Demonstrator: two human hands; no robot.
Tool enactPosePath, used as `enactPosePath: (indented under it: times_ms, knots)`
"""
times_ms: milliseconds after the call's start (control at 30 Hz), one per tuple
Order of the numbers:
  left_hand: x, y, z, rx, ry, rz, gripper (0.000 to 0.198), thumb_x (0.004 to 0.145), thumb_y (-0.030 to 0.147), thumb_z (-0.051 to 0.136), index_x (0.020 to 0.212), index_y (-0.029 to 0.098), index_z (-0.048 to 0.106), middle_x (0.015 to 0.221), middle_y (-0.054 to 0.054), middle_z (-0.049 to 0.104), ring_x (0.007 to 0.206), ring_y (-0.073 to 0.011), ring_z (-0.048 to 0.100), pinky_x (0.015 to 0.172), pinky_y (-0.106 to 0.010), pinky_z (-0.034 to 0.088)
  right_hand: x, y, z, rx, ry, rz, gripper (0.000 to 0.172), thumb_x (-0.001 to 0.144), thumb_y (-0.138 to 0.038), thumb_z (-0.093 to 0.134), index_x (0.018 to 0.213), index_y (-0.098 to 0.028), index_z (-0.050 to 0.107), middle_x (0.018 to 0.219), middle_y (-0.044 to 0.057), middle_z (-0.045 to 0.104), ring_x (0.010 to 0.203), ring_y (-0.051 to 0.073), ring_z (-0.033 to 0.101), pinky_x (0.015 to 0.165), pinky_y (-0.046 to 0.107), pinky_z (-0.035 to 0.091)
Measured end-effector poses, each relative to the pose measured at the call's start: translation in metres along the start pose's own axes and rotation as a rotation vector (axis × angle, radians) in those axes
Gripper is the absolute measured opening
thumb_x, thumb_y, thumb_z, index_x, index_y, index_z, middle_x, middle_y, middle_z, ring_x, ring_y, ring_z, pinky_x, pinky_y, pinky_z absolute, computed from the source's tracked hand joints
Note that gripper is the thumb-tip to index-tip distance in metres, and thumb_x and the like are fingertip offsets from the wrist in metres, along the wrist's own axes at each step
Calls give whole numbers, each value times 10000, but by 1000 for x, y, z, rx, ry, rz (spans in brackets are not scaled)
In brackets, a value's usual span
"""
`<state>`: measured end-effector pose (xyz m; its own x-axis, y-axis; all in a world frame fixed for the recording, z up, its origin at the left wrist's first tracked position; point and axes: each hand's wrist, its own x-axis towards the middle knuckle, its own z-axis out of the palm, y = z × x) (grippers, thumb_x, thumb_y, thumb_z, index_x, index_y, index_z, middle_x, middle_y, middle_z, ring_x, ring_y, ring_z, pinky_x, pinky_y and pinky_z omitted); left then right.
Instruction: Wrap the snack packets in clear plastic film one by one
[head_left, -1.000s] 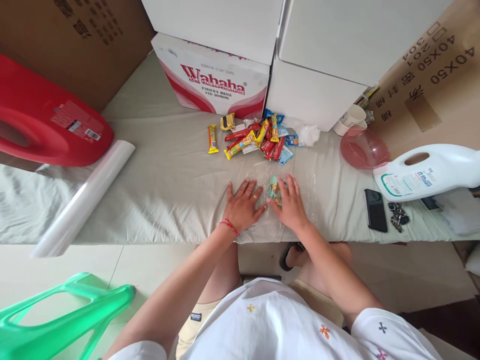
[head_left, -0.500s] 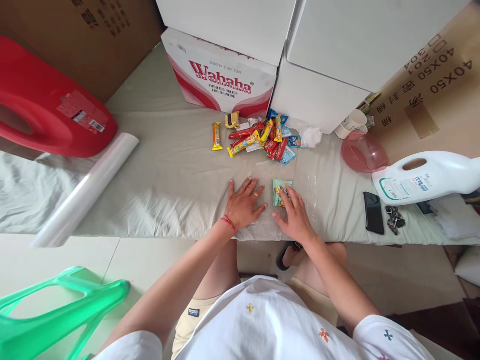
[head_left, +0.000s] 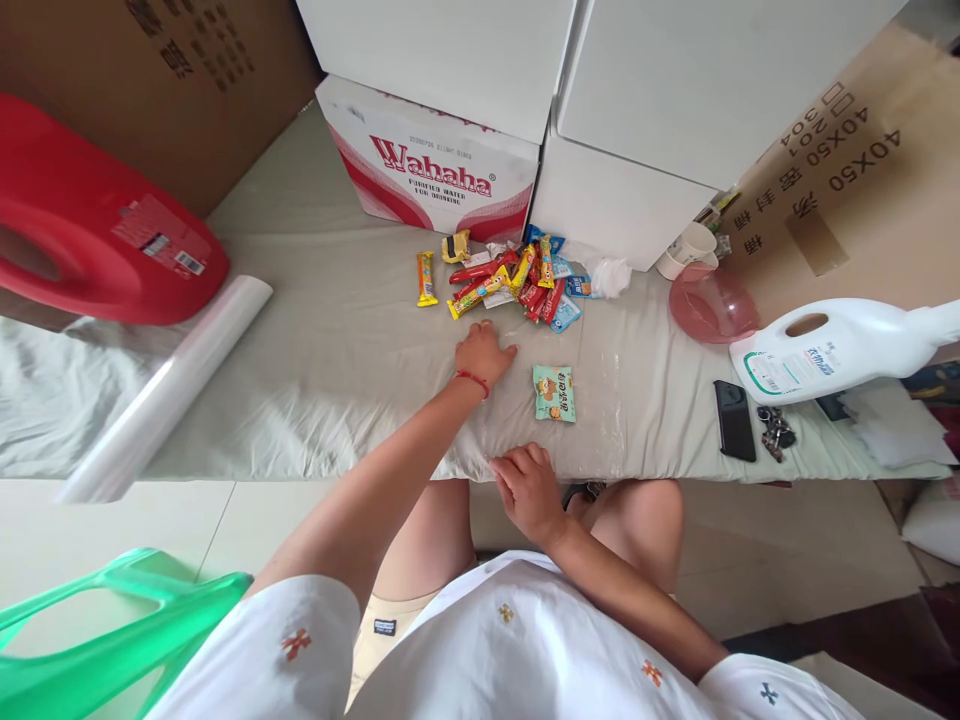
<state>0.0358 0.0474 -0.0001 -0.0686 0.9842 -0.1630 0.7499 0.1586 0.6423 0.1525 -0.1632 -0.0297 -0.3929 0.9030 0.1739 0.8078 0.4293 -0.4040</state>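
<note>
A sheet of clear plastic film [head_left: 600,400] lies flat on the cloth-covered surface. On it rests a small mint-green snack packet [head_left: 555,393] with cartoon figures. My left hand [head_left: 481,358], wearing a red string bracelet, lies at the film's far left side with the thumb apart; its fingertips are partly hidden. At the near left edge, my right hand [head_left: 529,488] has its fingers closed on the film. Beyond my left hand is a pile of wrapped snacks [head_left: 517,280], and a yellow-orange snack stick [head_left: 426,279] lies left of it.
A Wahaha carton [head_left: 435,165] and white boxes stand behind the snacks. Leftward are a red jug [head_left: 112,230], a plastic roll [head_left: 172,385] and a green stool [head_left: 127,620]. Rightward are a pink bowl [head_left: 712,305], a white bottle [head_left: 840,350], a phone [head_left: 735,420] and keys [head_left: 777,433].
My left hand has moved forward toward the snack pile. My right hand has left the green packet, come back to the near edge and closed on the film.
</note>
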Motion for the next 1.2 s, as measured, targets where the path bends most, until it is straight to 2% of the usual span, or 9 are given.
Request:
enactPosePath:
  times_ms: [100, 200, 467, 633, 733, 900, 1033, 1100, 1200]
  knots:
    - [3, -6, -9, -60, -84, -25, 98, 775, 213, 701, 872, 201, 698, 1026, -148, 748, 1124, -373, 683, 963, -445, 526, -18, 7, -12, 196, 76, -11, 203, 1035, -190, 541, 1037, -233, 740, 924, 67, 705, 910, 245, 584, 822, 397, 507]
    - [-11, -20, -23, -145, -102, -58, 138, 762, 161, 688, 702, 216, 577, 843, -90, 703, 993, -303, 678, 846, -372, 532, -38, 13, -31, 359, 152, 55, 195, 1036, -225, 548, 1016, -246, 741, 895, 60, 707, 889, 234, 624, 808, 390, 548]
    - [-21, -18, -39, -544, -246, -269, 240, 826, 156, 660, 748, 228, 444, 554, 46, 491, 465, -105, 469, 477, -231, 364, -60, 50, -77, 873, 259, 646, 217, 955, -461, 686, 958, -248, 730, 730, -14, 615, 624, 151, 556, 597, 286, 478]
    - [4, 24, -13, -691, -343, -284, 208, 868, 207, 676, 757, 206, 500, 621, -1, 564, 526, -118, 575, 514, -235, 450, -48, 91, -86, 968, 444, 890, 365, 783, -552, 782, 909, -220, 697, 732, -23, 591, 512, 103, 428, 443, 235, 302]
    - [5, 43, 9, -732, -392, -240, 152, 911, 275, 677, 884, 200, 547, 749, -48, 666, 692, -155, 695, 651, -273, 575, -50, 107, -89, 694, 388, 915, 353, 786, -578, 722, 863, -235, 692, 732, 22, 660, 571, 171, 545, 494, 282, 397]
    - [-9, 51, 24, -648, -369, -55, 211, 866, 194, 679, 1069, 194, 622, 1081, -103, 721, 976, -198, 722, 885, -366, 611, -66, 120, -93, 191, 208, 894, 269, 864, -499, 624, 993, -275, 697, 791, 59, 741, 726, 285, 674, 678, 395, 504]
    - [-28, 51, 19, -405, -217, 326, 275, 743, 29, 631, 941, 187, 737, 1474, -86, 588, 1386, -276, 502, 1210, -450, 400, -67, 136, -101, 105, 238, 832, 342, 902, -490, 588, 1098, -230, 695, 873, 74, 720, 715, 264, 648, 737, 411, 515]
    - [-40, 51, 19, -155, -131, 578, 255, 773, 68, 611, 926, 195, 770, 1459, -92, 596, 1350, -312, 486, 1170, -502, 407, -57, 149, -106, 49, 331, 782, 339, 925, -477, 568, 1085, -212, 706, 940, 100, 708, 745, 255, 636, 784, 421, 524]
    - [-58, 48, 25, 19, -73, 714, 228, 830, 145, 579, 927, 191, 780, 1121, -131, 704, 1094, -309, 571, 963, -507, 465, -31, 168, -107, -95, 405, 687, 347, 950, -448, 538, 1098, -187, 714, 1042, 152, 704, 934, 298, 635, 914, 466, 508]
